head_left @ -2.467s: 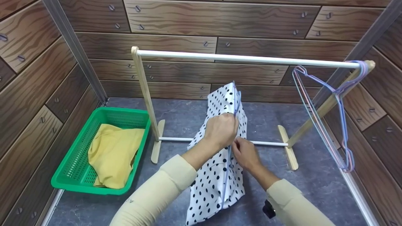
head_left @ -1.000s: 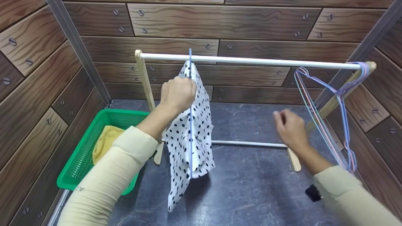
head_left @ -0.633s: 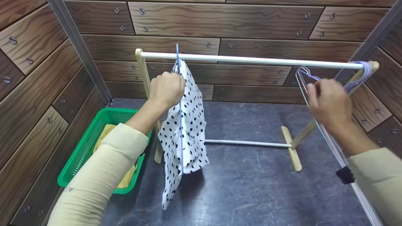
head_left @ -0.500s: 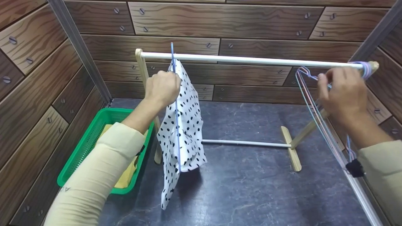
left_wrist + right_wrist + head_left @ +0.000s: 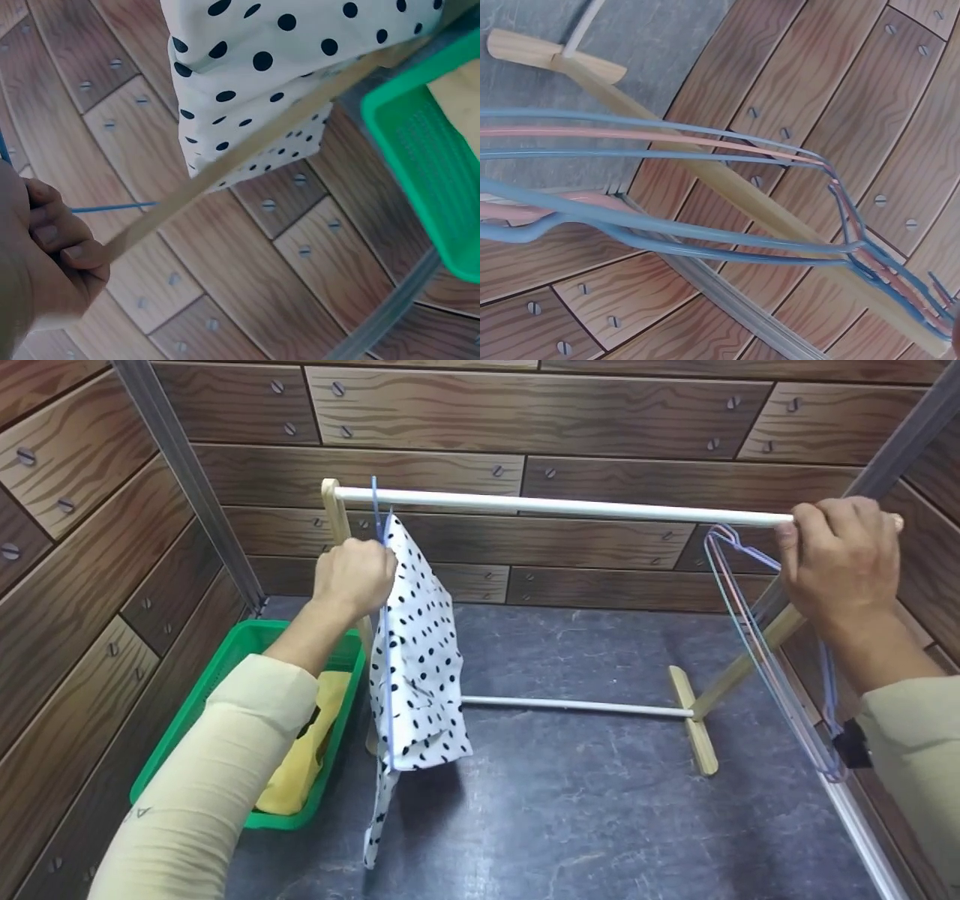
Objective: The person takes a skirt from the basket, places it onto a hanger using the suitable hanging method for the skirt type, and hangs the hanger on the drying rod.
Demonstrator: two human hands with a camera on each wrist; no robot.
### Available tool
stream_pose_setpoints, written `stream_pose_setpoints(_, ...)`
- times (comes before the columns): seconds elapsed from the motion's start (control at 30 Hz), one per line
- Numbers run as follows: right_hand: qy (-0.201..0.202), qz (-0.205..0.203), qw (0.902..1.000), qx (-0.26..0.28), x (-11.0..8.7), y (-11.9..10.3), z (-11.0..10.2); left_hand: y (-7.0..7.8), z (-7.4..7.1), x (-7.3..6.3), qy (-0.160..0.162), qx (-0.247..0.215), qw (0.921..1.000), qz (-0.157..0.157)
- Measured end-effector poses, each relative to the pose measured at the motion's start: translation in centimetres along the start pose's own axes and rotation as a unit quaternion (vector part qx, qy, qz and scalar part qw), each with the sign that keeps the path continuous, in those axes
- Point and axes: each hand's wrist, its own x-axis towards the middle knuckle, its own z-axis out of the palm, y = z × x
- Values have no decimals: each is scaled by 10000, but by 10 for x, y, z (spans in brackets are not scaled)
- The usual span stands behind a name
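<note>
A white black-dotted garment point(image 5: 424, 660) hangs on a blue clothes hanger point(image 5: 388, 690), whose hook crosses the white rail point(image 5: 562, 505) near its left end. My left hand point(image 5: 354, 577) grips this hanger just below the hook; the grip itself is partly hidden by the hand's back. In the left wrist view, curled fingers show beside a thin blue stretch of hanger point(image 5: 112, 207). At the rail's right end my right hand point(image 5: 847, 555) holds the rail with fingers bent over it, covering the hooks of several blue and pink hangers point(image 5: 765, 154).
A green basket point(image 5: 176, 735) with a yellow cloth point(image 5: 304, 757) stands at left, partly behind the left sleeve. The rack's wooden posts point(image 5: 742, 664) rest on flat feet, joined by a low white bar point(image 5: 570, 704). Wood-patterned walls point(image 5: 600, 420) enclose the back and sides.
My left hand has carried the dotted garment from the middle up to the rail and leftward along it. My right hand has left the garment and moved to the rail's right end.
</note>
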Motion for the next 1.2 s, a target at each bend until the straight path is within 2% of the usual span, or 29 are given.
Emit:
stream_pose_setpoints(0.2,284,-21,9993,242,-3,-1,7,-3,9,-1,-28,103,9999,27)
stream_pose_setpoints(0.43,429,246,9978,438,-1,-8,17,-9,5,-1,-273,155,9992,-246)
stream_pose_setpoints(0.6,480,298,9974,437,-5,-6,17,-10,7,-1,-331,148,9990,-250)
stream_pose_setpoints(0.77,626,403,9960,487,-11,-6,19,-11,13,-10,210,11,9998,-61)
stream_pose_setpoints(0.9,539,462,9964,468,-12,-6,19,-10,14,-18,690,-159,9974,95)
stream_pose_setpoints(1.07,478,527,9963,485,-10,-7,18,-7,10,-29,1090,-8,9934,358)
stream_pose_setpoints(1.2,479,597,9957,524,-10,-7,18,-12,10,-41,1372,51,9895,455)
